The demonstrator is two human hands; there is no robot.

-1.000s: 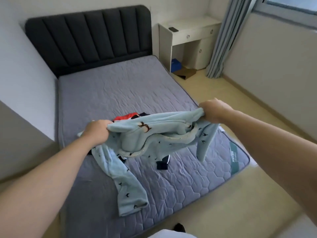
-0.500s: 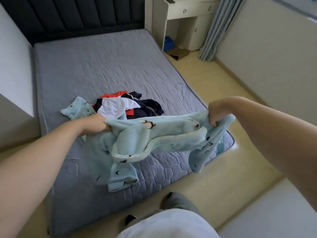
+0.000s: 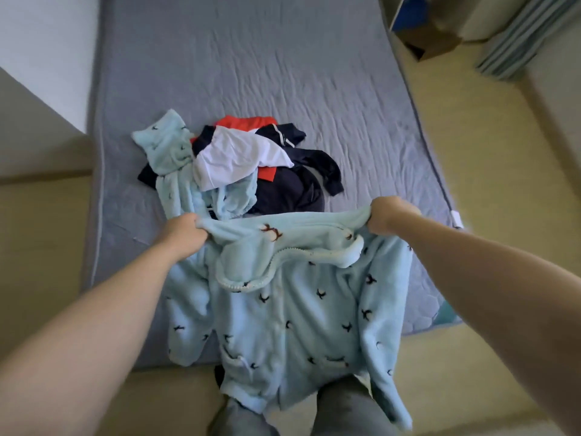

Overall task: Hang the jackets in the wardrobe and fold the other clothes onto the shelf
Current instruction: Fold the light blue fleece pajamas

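Frame centre: light-blue fleece jacket (image 3: 283, 316) spread between left hand (image 3: 185, 232) and right hand (image 3: 388, 215), each clenched on a shoulder, hem draping past bed (image 3: 314, 73) edge. Step judged: readying for hanging. Next: carry to wardrobe, not in view. Clothes pile (image 3: 251, 158) remains for folding.

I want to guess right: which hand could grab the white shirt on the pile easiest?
Probably the left hand: it is nearer the crumpled white shirt than the right hand, though both hands grip the light blue fleece jacket.
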